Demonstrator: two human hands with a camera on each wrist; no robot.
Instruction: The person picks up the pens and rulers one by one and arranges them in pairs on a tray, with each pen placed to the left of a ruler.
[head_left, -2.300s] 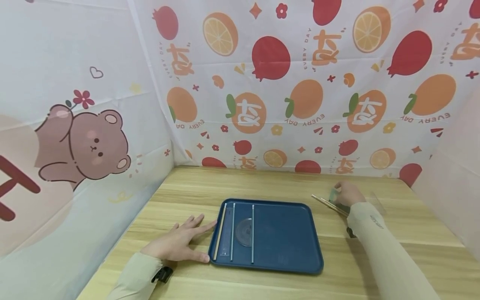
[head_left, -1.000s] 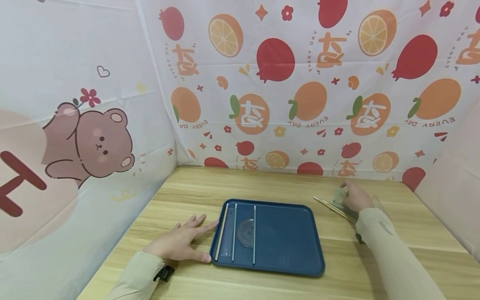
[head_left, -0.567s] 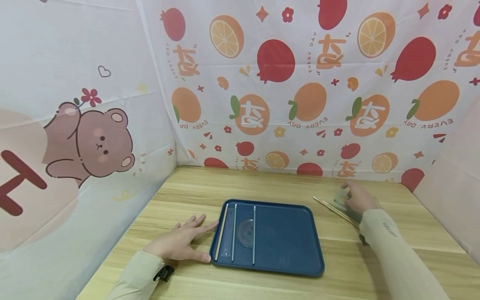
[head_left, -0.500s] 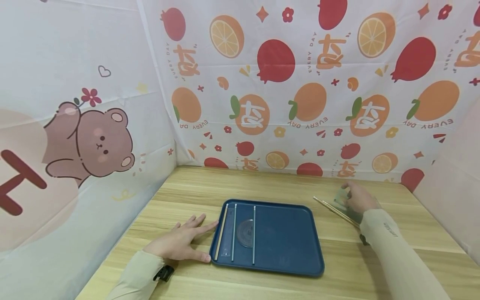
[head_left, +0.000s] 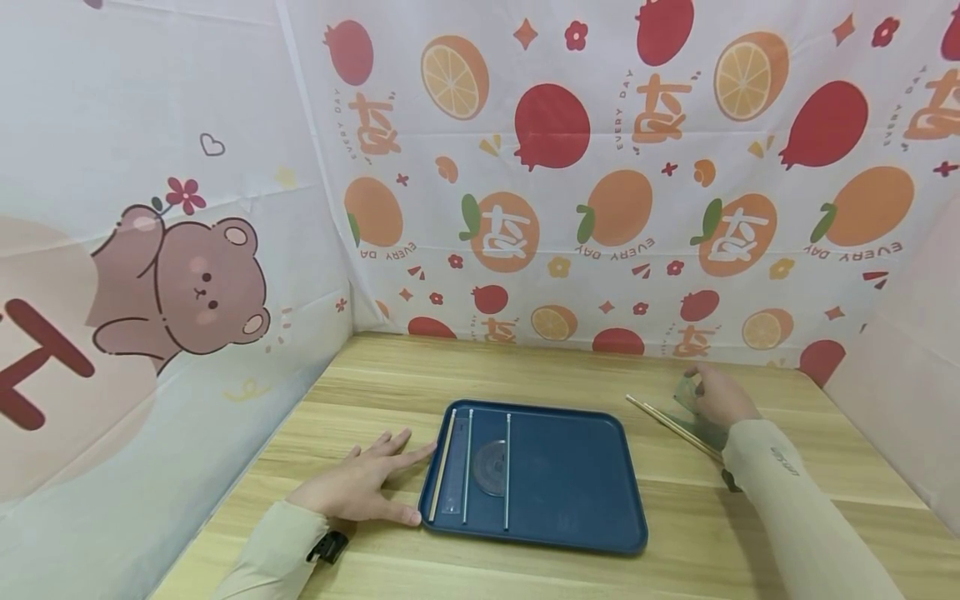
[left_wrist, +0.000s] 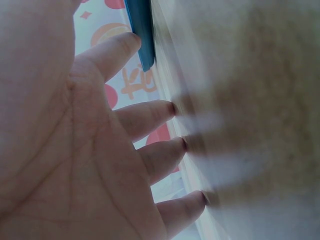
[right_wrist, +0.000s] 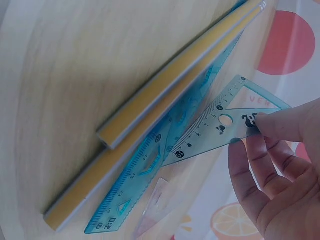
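Note:
In the right wrist view, my right hand (right_wrist: 280,170) pinches a clear blue-green set square (right_wrist: 212,132) between thumb and fingertips, tilted up on its corner. Beneath it lies a wavy-edged blue-green ruler (right_wrist: 122,192), partly covered by two wooden pencils (right_wrist: 175,80). A colourless clear plastic piece (right_wrist: 152,207) lies beside them. In the head view, my left hand (head_left: 352,487) spreads its fingers on the table, with index finger and thumb at the left edge of a dark blue tray (head_left: 570,475).
On the tray's left part lie a plain wooden pencil (head_left: 442,467), two bluish pencils (head_left: 468,467), a clear ruler (head_left: 452,483) and a clear round plastic disc (head_left: 487,468). Behind the wooden table (head_left: 465,362) hangs a fruit-print cloth (head_left: 555,208); a bear-print cloth covers the left side.
My right hand has shifted a little to the right, the set square moving with it. The head view has tilted slightly. My left hand and the tray stay in place.

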